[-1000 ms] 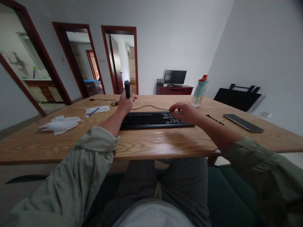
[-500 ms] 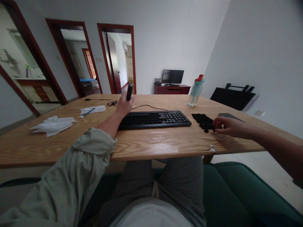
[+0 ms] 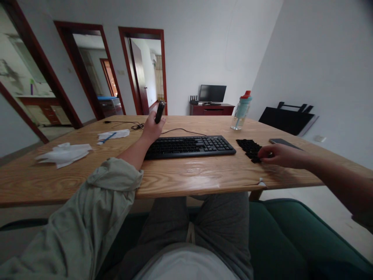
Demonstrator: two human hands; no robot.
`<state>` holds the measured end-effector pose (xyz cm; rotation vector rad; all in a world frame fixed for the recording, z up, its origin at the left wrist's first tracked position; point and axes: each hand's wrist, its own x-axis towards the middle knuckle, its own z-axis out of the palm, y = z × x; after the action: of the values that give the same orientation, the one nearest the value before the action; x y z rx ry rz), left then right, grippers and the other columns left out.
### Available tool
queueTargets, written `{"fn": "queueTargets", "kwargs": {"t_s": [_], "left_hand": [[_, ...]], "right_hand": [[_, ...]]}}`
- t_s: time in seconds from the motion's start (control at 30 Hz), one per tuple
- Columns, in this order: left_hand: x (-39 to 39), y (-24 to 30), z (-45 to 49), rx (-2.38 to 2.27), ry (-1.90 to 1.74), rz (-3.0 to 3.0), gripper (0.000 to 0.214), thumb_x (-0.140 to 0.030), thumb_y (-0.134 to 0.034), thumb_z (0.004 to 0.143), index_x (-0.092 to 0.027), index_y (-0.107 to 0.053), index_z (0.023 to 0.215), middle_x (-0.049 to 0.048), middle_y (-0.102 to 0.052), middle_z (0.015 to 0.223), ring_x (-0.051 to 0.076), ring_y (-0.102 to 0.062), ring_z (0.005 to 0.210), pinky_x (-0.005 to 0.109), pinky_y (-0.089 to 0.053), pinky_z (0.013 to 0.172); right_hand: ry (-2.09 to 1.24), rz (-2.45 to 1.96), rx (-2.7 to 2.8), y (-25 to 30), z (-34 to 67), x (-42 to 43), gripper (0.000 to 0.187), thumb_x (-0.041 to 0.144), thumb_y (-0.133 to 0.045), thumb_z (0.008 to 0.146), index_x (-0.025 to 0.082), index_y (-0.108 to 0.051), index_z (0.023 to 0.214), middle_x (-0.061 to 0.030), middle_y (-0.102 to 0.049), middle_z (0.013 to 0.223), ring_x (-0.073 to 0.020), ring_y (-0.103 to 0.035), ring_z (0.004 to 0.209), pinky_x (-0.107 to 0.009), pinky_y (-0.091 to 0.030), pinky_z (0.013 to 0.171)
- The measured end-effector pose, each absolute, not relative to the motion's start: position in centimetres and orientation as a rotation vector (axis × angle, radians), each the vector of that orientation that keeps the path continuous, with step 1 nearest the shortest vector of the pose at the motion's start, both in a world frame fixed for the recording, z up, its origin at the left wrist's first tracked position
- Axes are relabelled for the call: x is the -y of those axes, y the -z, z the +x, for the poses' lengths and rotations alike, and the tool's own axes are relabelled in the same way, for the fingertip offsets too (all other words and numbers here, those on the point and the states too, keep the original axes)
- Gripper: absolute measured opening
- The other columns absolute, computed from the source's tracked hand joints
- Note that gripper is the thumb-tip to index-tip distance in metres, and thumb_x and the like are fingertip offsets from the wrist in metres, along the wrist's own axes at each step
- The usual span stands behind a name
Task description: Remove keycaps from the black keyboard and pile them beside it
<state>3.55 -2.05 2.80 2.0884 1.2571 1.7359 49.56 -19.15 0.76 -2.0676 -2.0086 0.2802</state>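
Observation:
My left hand (image 3: 152, 126) is wrapped round a small black flashlight-like cylinder (image 3: 160, 111) with a shiny metal end, held upright above the left end of a black keyboard (image 3: 189, 146). The keyboard's number pad shows raised keys, while its left part looks darker and flatter. To the right of it lies a patch of loose black keycaps (image 3: 247, 146) in rows. My right hand (image 3: 275, 155) is at the near right edge of these keycaps, with thumb and fingers curled together. Whatever is between those fingertips is hidden.
A water bottle (image 3: 241, 111) stands behind the keycaps, and a dark flat phone-like object (image 3: 285, 144) lies beyond my right hand. White tissues (image 3: 65, 153) and a blue pen-like stick (image 3: 109, 137) lie at left. A cable (image 3: 138, 126) runs along the back.
My right hand has shifted slightly left, onto the near edge of the keycaps, and its fingers have drawn in. My left hand stays nearly in place with the black cylinder.

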Motion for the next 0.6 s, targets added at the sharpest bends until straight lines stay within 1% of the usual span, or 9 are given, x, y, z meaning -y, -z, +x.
{"fn": "queueTargets", "kwargs": {"t_s": [0.1, 0.2, 0.3, 0.37, 0.47, 0.53, 0.6], "left_hand": [[2.1, -2.9, 3.6, -1.264, -1.738, 2.090, 0.017, -0.029, -0.061, 0.078, -0.020, -0.046, 0.077, -0.0006, -0.047, 0.073, 0.016, -0.048, 0.071, 0.032, -0.044, 0.074], [2.1, -2.8, 3.5, -1.277, -1.736, 2.090, 0.017, -0.030, -0.060, 0.078, -0.021, -0.047, 0.076, -0.0009, -0.046, 0.071, 0.016, -0.048, 0.069, 0.032, -0.045, 0.072], [2.1, -2.8, 3.5, -1.287, -1.722, 2.083, 0.016, -0.031, -0.061, 0.079, -0.021, -0.048, 0.077, -0.0008, -0.047, 0.070, 0.016, -0.049, 0.069, 0.032, -0.046, 0.072], [2.2, -2.8, 3.7, -1.271, -1.716, 2.082, 0.015, -0.031, -0.061, 0.079, -0.021, -0.050, 0.079, -0.0004, -0.049, 0.071, 0.016, -0.050, 0.070, 0.033, -0.046, 0.073], [2.5, -2.8, 4.2, -1.188, -1.673, 2.107, 0.015, -0.033, -0.059, 0.080, -0.020, -0.052, 0.079, 0.0003, -0.052, 0.071, 0.016, -0.052, 0.070, 0.032, -0.047, 0.073], [2.8, -2.8, 4.8, -1.154, -1.596, 2.127, 0.017, -0.035, -0.058, 0.082, -0.019, -0.053, 0.077, 0.0006, -0.052, 0.069, 0.017, -0.052, 0.070, 0.031, -0.047, 0.072], [3.2, -2.9, 5.2, -1.164, -1.506, 2.153, 0.021, -0.038, -0.057, 0.083, -0.019, -0.053, 0.075, 0.0009, -0.053, 0.066, 0.017, -0.053, 0.070, 0.030, -0.047, 0.071]], "right_hand": [[-0.337, -2.040, 2.026, -0.6, 49.1, 19.5, 0.007, 0.022, -0.065, 0.075, 0.022, -0.072, 0.078, -0.0120, -0.068, 0.082, -0.0152, -0.058, 0.065, -0.033, -0.041, 0.064], [-0.360, -2.061, 2.035, -0.3, 48.8, 19.5, 0.006, 0.023, -0.065, 0.076, 0.022, -0.070, 0.080, -0.0116, -0.068, 0.082, -0.0150, -0.058, 0.064, -0.033, -0.041, 0.063], [-0.224, -2.061, 2.079, -0.7, 48.3, 19.0, 0.003, 0.025, -0.069, 0.075, 0.023, -0.068, 0.076, -0.0107, -0.068, 0.077, -0.0152, -0.057, 0.062, -0.033, -0.040, 0.061], [-0.141, -1.995, 2.090, -1.7, 46.9, 19.0, 0.012, 0.033, -0.070, 0.077, 0.023, -0.066, 0.072, -0.0096, -0.065, 0.069, -0.0146, -0.054, 0.057, -0.033, -0.038, 0.057], [-0.181, -1.727, 2.082, -4.2, 41.8, 20.5, 0.030, 0.049, -0.063, 0.082, 0.022, -0.062, 0.070, -0.0055, -0.060, 0.061, -0.0127, -0.049, 0.052, -0.030, -0.035, 0.050], [-0.278, -1.385, 2.141, -5.8, 36.5, 22.8, 0.033, 0.054, -0.061, 0.083, 0.023, -0.063, 0.073, -0.0021, -0.057, 0.059, -0.0116, -0.048, 0.050, -0.028, -0.035, 0.047], [-0.448, -1.072, 2.268, -7.2, 30.6, 25.3, 0.028, 0.052, -0.063, 0.082, 0.025, -0.064, 0.075, -0.0001, -0.058, 0.060, -0.0115, -0.051, 0.051, -0.026, -0.038, 0.046]]}}
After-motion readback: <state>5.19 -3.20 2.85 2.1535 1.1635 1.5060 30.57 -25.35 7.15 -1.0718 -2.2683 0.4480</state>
